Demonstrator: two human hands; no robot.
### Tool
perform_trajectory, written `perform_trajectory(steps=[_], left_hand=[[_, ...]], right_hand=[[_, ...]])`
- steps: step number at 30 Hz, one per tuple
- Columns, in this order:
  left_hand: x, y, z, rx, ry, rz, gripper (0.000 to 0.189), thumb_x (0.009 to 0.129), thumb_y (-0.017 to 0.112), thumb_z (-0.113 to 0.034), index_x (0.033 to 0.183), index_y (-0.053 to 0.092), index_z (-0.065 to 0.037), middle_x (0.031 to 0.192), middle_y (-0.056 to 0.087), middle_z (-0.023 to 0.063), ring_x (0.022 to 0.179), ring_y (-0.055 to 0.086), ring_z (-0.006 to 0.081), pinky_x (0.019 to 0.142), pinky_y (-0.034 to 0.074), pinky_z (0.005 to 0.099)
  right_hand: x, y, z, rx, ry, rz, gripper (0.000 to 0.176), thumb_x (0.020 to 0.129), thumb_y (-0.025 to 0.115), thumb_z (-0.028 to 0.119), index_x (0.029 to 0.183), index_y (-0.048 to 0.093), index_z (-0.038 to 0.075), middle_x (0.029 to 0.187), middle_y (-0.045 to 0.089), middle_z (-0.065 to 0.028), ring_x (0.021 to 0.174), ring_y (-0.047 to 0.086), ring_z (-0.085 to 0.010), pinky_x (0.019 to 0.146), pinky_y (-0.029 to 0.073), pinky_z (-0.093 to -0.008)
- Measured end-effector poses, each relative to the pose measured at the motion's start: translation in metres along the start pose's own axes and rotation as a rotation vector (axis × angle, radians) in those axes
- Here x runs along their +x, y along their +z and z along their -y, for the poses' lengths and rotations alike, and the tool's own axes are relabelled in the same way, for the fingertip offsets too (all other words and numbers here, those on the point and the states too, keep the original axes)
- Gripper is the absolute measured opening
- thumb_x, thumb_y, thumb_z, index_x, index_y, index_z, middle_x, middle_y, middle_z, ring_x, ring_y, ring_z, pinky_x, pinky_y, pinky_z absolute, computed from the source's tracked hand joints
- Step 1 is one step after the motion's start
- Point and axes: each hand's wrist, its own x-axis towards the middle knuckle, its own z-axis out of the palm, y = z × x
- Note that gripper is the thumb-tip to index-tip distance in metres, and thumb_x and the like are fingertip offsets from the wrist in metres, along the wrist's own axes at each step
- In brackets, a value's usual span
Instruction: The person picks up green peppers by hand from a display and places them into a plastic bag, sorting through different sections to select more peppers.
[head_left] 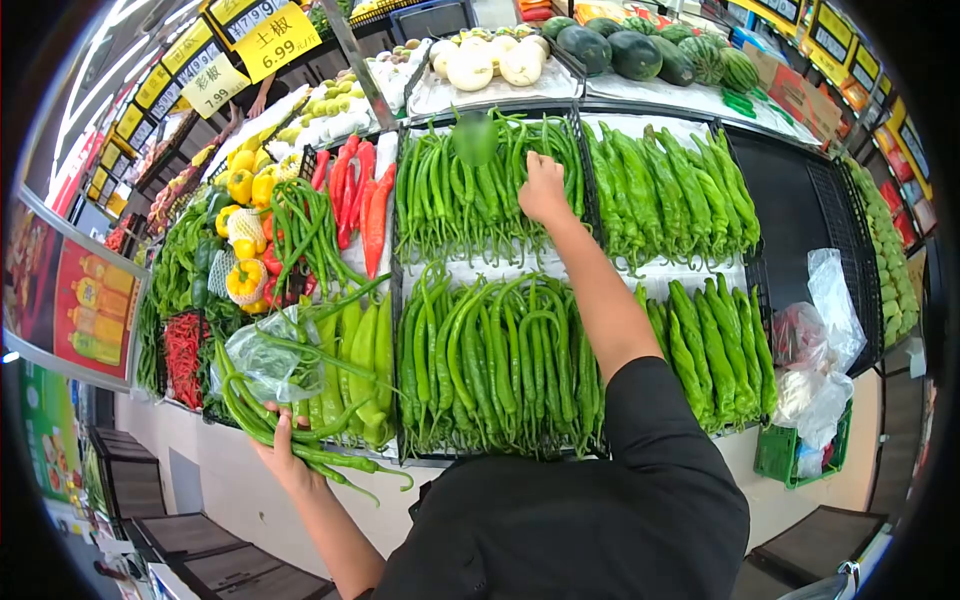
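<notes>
My left hand (287, 452) is closed round a bunch of long green chili peppers (235, 405) at the lower left, their ends sticking out on both sides. A crumpled clear plastic bag (275, 355) lies just beyond that hand. Stretched forward, my right hand (545, 188) is at the upper row of green chili peppers (450, 185), near its right end. Its fingers are curled together, and what they pinch, if anything, is hidden. Nearer to me is a second row of green chili peppers (490, 360), laid side by side with tips towards me.
Wrinkled green peppers (670, 190) fill the trays to the right. Red peppers (368, 200) and netted yellow bell peppers (245, 280) lie left. White melons (470, 65) and watermelons (635, 55) are behind. Plastic bags (815, 360) hang over a green crate (790, 455).
</notes>
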Motion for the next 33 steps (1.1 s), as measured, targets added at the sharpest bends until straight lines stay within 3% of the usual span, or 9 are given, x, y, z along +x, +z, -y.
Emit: perform_trajectory(steps=[8, 13, 16, 19, 23, 26, 30, 31, 33], left_hand=[[0.0, 0.019, 0.005, -0.012, -0.02, 0.083, 0.057, 0.086, 0.063, 0.007, 0.136, 0.042, -0.008, 0.115, 0.054, 0.0072, 0.092, 0.057, 0.0137, 0.07, 0.055, 0.0263], [0.001, 0.038, 0.009, 0.018, -0.058, 0.094, 0.064, 0.082, 0.067, 0.005, 0.138, 0.041, -0.011, 0.116, 0.055, 0.0076, 0.094, 0.058, 0.0157, 0.07, 0.054, 0.0304], [-0.003, 0.064, 0.009, 0.047, -0.052, 0.202, 0.058, 0.082, 0.068, 0.003, 0.133, 0.043, -0.007, 0.114, 0.055, 0.0072, 0.089, 0.057, 0.0147, 0.067, 0.053, 0.0294], [-0.013, 0.087, 0.009, 0.007, -0.068, 0.297, 0.055, 0.084, 0.067, 0.004, 0.131, 0.043, -0.008, 0.114, 0.055, 0.0076, 0.089, 0.056, 0.0141, 0.068, 0.053, 0.0296], [-0.016, 0.096, 0.013, -0.092, -0.102, 0.327, 0.06, 0.085, 0.063, 0.007, 0.136, 0.038, -0.012, 0.111, 0.052, 0.008, 0.084, 0.055, 0.0151, 0.069, 0.052, 0.0334], [-0.022, 0.102, 0.012, -0.071, -0.07, 0.351, 0.052, 0.086, 0.065, 0.004, 0.131, 0.043, -0.009, 0.111, 0.055, 0.0071, 0.085, 0.054, 0.013, 0.067, 0.051, 0.0307], [-0.026, 0.103, 0.017, -0.09, -0.075, 0.333, 0.05, 0.087, 0.064, 0.004, 0.13, 0.043, -0.009, 0.111, 0.054, 0.0063, 0.084, 0.053, 0.0132, 0.068, 0.05, 0.0311], [-0.027, 0.104, 0.017, -0.106, -0.077, 0.32, 0.05, 0.087, 0.064, 0.003, 0.13, 0.043, -0.009, 0.112, 0.054, 0.006, 0.084, 0.053, 0.0132, 0.068, 0.05, 0.0311], [-0.029, 0.108, 0.018, -0.153, -0.081, 0.293, 0.048, 0.089, 0.063, 0.002, 0.13, 0.043, -0.009, 0.112, 0.054, 0.0052, 0.085, 0.052, 0.0133, 0.069, 0.05, 0.0312]], right_hand=[[-0.015, -0.051, -0.011, 0.294, 0.016, 0.107, 0.048, 0.085, 0.061, 0.012, 0.131, 0.05, 0.0, 0.115, 0.058, -0.0214, 0.109, 0.053, -0.0412, 0.097, 0.043, -0.0487], [-0.061, -0.084, 0.048, 0.663, 0.063, 0.361, 0.037, 0.095, 0.059, 0.021, 0.124, 0.06, -0.001, 0.114, 0.066, -0.0173, 0.098, 0.066, -0.0257, 0.088, 0.052, -0.0359], [-0.098, -0.115, 0.105, 0.804, -0.122, 0.692, 0.035, 0.099, 0.056, 0.023, 0.124, 0.06, -0.002, 0.112, 0.067, -0.0149, 0.098, 0.065, -0.024, 0.088, 0.051, -0.0363], [-0.124, -0.142, 0.142, 0.829, -0.501, 0.837, 0.035, 0.102, 0.052, 0.024, 0.124, 0.06, -0.002, 0.109, 0.068, -0.0118, 0.097, 0.064, -0.0202, 0.087, 0.051, -0.0349], [-0.146, -0.147, 0.145, 1.135, -0.233, 0.969, 0.035, 0.104, 0.05, 0.028, 0.119, 0.062, -0.001, 0.102, 0.068, -0.008, 0.092, 0.062, -0.0149, 0.084, 0.051, -0.0309], [-0.166, -0.148, 0.143, 1.213, -0.15, 0.994, 0.034, 0.103, 0.053, 0.028, 0.119, 0.062, -0.001, 0.102, 0.068, -0.0068, 0.091, 0.062, -0.0141, 0.083, 0.051, -0.0311], [-0.194, -0.138, 0.136, 1.144, -0.05, 0.733, 0.04, 0.101, 0.058, 0.03, 0.129, 0.056, 0.001, 0.099, 0.065, -0.0049, 0.087, 0.058, -0.0116, 0.079, 0.049, -0.0281], [-0.199, -0.125, 0.131, 1.266, 0.063, 0.636, 0.044, 0.101, 0.057, 0.036, 0.129, 0.054, 0.002, 0.096, 0.065, -0.0043, 0.081, 0.055, -0.0095, 0.072, 0.047, -0.0252], [-0.217, -0.112, 0.118, 1.461, 0.268, 0.67, 0.044, 0.1, 0.058, 0.038, 0.126, 0.057, 0.003, 0.093, 0.064, -0.0025, 0.077, 0.054, -0.0075, 0.069, 0.045, -0.0228]])
